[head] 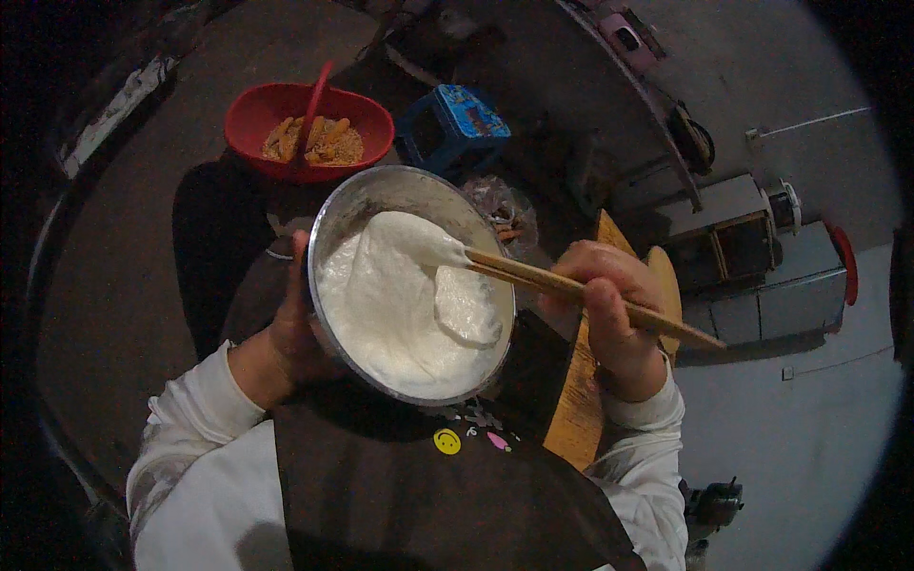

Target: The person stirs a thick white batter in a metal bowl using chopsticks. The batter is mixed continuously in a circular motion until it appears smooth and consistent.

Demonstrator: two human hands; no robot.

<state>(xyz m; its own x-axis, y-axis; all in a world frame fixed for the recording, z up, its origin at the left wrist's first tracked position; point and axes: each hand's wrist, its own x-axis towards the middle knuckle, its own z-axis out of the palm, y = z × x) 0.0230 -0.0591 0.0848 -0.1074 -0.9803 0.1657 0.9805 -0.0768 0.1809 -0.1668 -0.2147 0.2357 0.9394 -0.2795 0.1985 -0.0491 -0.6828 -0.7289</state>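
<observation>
A round metal bowl (412,175) is tilted in front of my body, and my left hand (289,335) holds it from its left side, with the thumb up along the outer wall and the other fingers hidden behind it. Wet, pale dough (389,307) fills much of the bowl. In my right hand (614,307) is a pair of wooden chopsticks (528,276), gripped between thumb and fingers. Their tips are in a raised, stretched fold of the dough near the bowl's right part.
Beyond the bowl stand a red basket (239,132) of corn and a blue stool (475,114). A clear plastic bag (525,207) lies right of the bowl. Beneath my right arm is a wooden board (577,407); cabinets (792,300) stand farther right.
</observation>
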